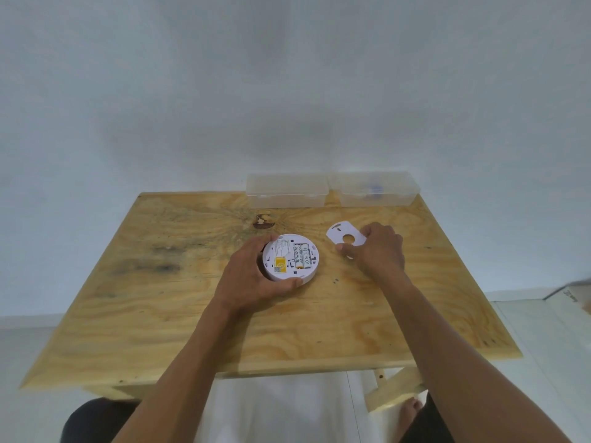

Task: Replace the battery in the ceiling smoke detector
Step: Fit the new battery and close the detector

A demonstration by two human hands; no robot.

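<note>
Two batteries (302, 254) are showing side by side in the open compartment of the smoke detector (290, 258), which is lying back-up on the wooden table (192, 298), near its middle. The detector is being steadied by the left hand (256, 276), whose fingers and thumb are curled round its rim. The white mounting plate (345, 238) is already off the unit and is being held flat against the table just to the right, its near edge gripped by the right hand (377, 251), with the fingers bent over it and the thumb tip at its edge.

The opening stage is judged to be done: the detector is down from wherever it was mounted, the plate is separated, and the cells are exposed. Whether these cells are the old ones or fresh ones cannot be told from the view. If old, they are yet to be lifted out, replacements fitted, and the plate twisted back on.

Two clear plastic boxes (287, 191) are standing side by side at the far edge of the table, well apart from the hands; something small and bluish is faintly showing inside the right box (374, 188), too blurred to be named.
</note>
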